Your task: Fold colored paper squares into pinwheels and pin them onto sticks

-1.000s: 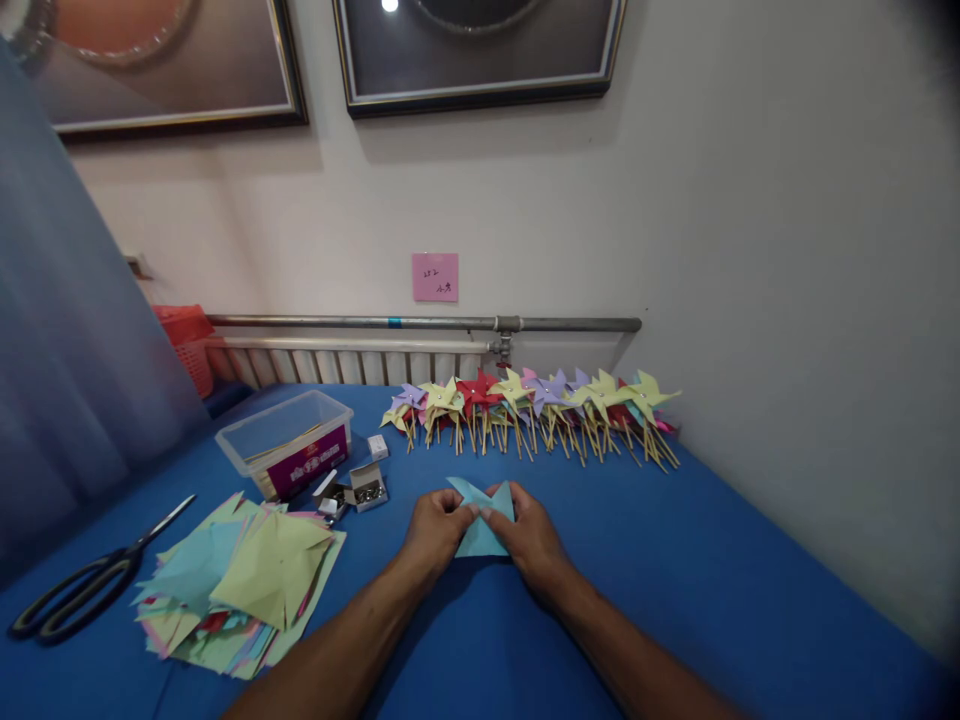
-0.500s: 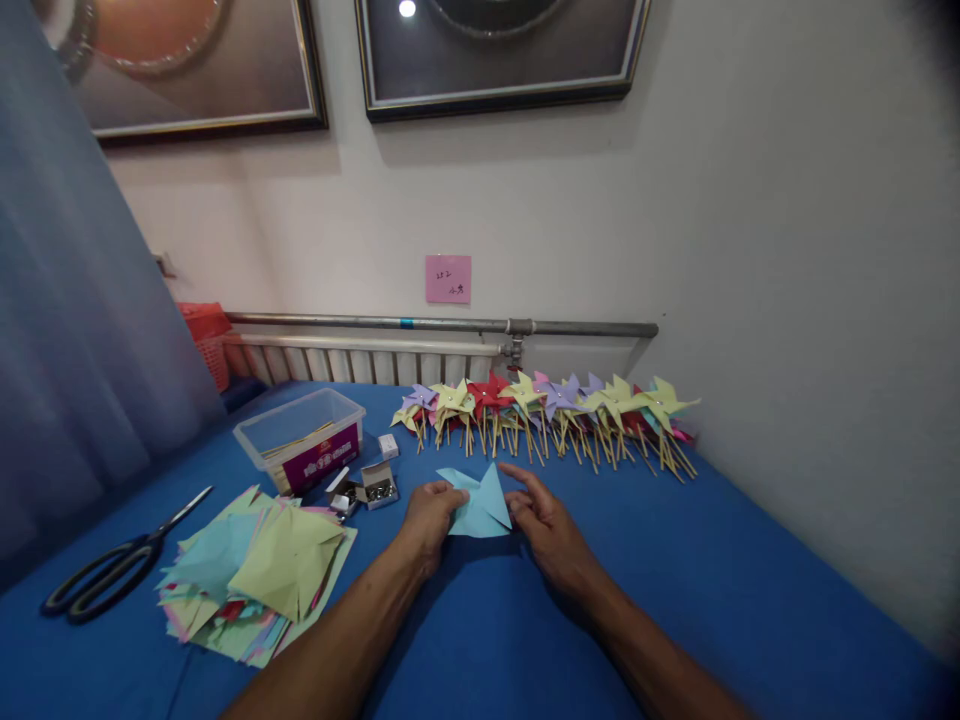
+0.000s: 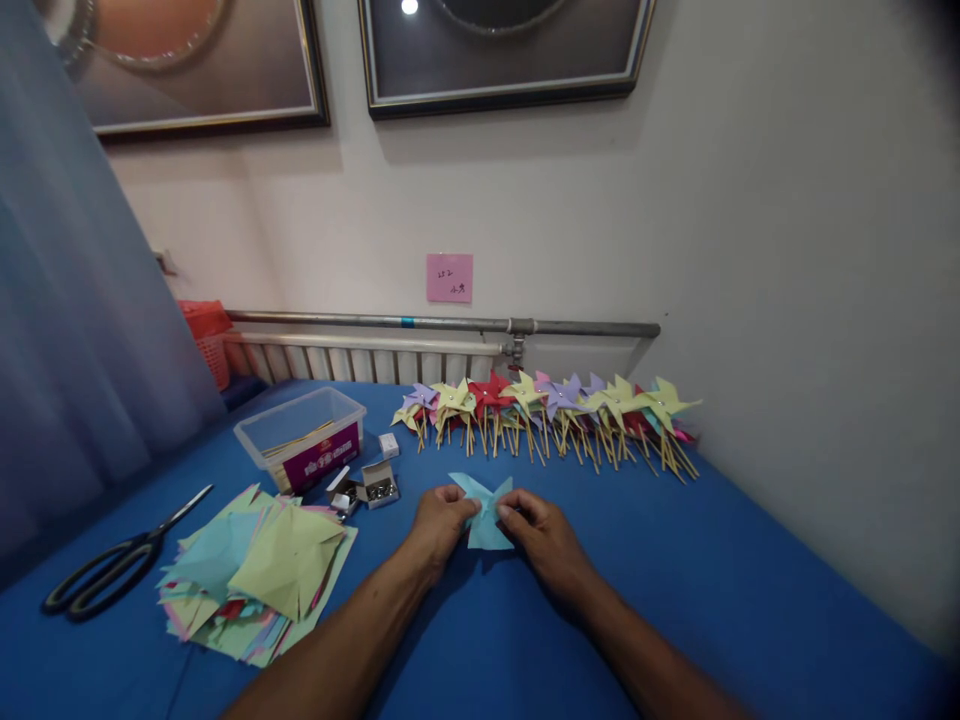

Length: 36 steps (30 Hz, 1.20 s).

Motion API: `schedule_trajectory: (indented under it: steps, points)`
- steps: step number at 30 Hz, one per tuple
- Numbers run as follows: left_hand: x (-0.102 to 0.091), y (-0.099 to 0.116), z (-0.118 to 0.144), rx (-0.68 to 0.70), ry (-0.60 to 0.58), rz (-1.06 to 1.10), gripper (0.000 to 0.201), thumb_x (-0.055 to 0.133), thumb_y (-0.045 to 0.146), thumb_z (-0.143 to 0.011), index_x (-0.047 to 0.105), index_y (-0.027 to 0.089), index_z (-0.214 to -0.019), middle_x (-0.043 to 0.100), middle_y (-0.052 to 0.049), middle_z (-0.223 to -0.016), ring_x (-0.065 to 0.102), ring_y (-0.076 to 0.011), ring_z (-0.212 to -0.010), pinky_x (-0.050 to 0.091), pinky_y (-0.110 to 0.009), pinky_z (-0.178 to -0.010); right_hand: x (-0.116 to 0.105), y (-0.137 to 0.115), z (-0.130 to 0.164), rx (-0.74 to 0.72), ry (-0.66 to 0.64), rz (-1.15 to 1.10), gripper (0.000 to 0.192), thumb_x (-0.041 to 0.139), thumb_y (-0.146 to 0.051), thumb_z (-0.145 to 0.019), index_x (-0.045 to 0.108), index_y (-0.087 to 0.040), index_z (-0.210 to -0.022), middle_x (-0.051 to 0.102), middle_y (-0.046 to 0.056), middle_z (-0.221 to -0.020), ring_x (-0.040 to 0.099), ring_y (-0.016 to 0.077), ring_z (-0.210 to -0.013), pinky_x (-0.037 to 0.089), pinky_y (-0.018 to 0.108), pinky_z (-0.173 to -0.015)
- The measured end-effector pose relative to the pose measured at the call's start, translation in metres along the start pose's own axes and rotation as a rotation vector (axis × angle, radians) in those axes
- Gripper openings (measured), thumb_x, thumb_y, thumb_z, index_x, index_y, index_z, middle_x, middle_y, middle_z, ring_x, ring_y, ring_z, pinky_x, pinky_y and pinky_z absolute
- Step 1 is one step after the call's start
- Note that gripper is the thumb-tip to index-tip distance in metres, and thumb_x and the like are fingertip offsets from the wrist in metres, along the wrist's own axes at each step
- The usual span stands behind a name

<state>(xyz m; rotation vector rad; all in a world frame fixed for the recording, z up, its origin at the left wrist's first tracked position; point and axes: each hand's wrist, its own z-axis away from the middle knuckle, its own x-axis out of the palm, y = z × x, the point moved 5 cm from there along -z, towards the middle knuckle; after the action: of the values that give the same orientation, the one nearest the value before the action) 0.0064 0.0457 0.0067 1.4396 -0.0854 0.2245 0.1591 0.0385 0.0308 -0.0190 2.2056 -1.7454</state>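
A light blue paper square (image 3: 484, 518), partly folded with its corners raised, rests on the blue table (image 3: 712, 580) in front of me. My left hand (image 3: 439, 522) pinches its left side and my right hand (image 3: 541, 535) pinches its right side, fingertips meeting near the paper's middle. Beyond the hands, a row of finished paper pinwheels (image 3: 547, 412) on wooden sticks lies along the wall.
A pile of coloured cut paper squares (image 3: 255, 575) lies at the left, with black scissors (image 3: 112, 567) further left. A clear plastic box (image 3: 304, 436) and small open boxes of pins (image 3: 367, 486) sit behind the pile. The wall bounds the table at right.
My right hand, which hovered open beside the paper half a second ago, has closed on it. The raised blue flaps have been brought in toward the middle.
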Motion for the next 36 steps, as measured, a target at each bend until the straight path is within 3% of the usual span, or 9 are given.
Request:
schedule_trajectory:
  steps: [5,12,21,28,36]
  points:
    - [0.002,-0.006,-0.002,0.020,-0.024,-0.057,0.023,0.071,0.030,-0.058,0.052,0.017,-0.058,0.048,0.005,-0.046,0.036,-0.0066,-0.041,0.028,-0.022,-0.044,0.002,0.003,0.001,0.061,0.071,-0.001,0.027,0.059,-0.044,-0.081,0.055,-0.020,-0.069,0.048,-0.005,-0.057,0.038,0.0112,-0.054,0.032,0.024,-0.053]
    - [0.003,-0.008,-0.003,0.027,-0.040,-0.070,0.021,0.071,0.029,-0.058,0.054,0.017,-0.058,0.049,0.005,-0.046,0.038,-0.0072,-0.041,0.029,-0.022,-0.044,0.003,0.006,-0.001,0.093,0.101,0.030,0.025,0.057,-0.042,-0.079,0.053,-0.020,-0.068,0.045,-0.006,-0.056,0.039,0.0111,-0.053,0.032,0.024,-0.051]
    - [0.006,-0.008,-0.003,0.040,-0.018,-0.112,0.020,0.069,0.026,-0.059,0.051,0.018,-0.054,0.046,0.006,-0.042,0.035,-0.0063,-0.038,0.026,-0.021,-0.042,0.001,0.010,0.000,0.183,0.211,0.275,0.021,0.054,-0.038,-0.078,0.052,-0.022,-0.065,0.049,-0.005,-0.054,0.044,0.0134,-0.053,0.032,0.026,-0.052]
    - [0.006,-0.007,-0.002,0.036,-0.026,-0.099,0.019,0.069,0.025,-0.060,0.051,0.018,-0.054,0.048,0.005,-0.043,0.037,-0.0075,-0.039,0.027,-0.022,-0.043,0.005,0.004,0.003,0.100,0.180,0.240,0.022,0.056,-0.040,-0.080,0.054,-0.021,-0.069,0.051,-0.005,-0.057,0.045,0.0131,-0.055,0.033,0.025,-0.054]
    - [0.004,-0.008,-0.004,0.050,-0.026,-0.090,0.022,0.074,0.027,-0.058,0.055,0.016,-0.056,0.050,0.004,-0.046,0.040,-0.0077,-0.042,0.031,-0.022,-0.045,0.006,0.013,0.003,0.148,0.199,0.196,0.020,0.060,-0.039,-0.077,0.054,-0.022,-0.070,0.047,-0.007,-0.052,0.041,0.0113,-0.048,0.029,0.023,-0.046]
